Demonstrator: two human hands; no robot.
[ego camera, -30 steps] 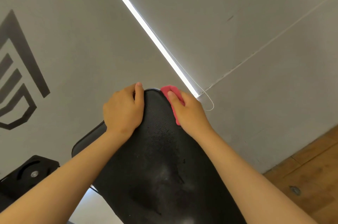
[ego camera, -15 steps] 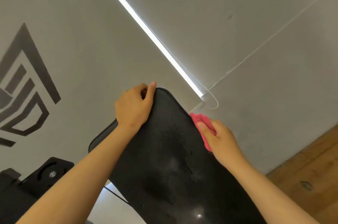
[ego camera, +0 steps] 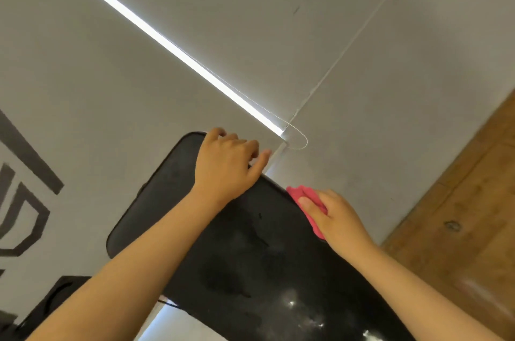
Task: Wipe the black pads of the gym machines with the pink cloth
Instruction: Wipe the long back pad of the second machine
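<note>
Right hand (ego camera: 337, 218) slid down the right edge of the black pad (ego camera: 250, 257), gripping the pink cloth (ego camera: 303, 195) against it. Left hand (ego camera: 225, 170) curls over the top edge. Cloth looks soft, limp; best held bunched.

Grey wall (ego camera: 111, 76) with a bright light strip (ego camera: 167, 44), dark emblem (ego camera: 30, 156), wooden floor (ego camera: 459, 215).
</note>
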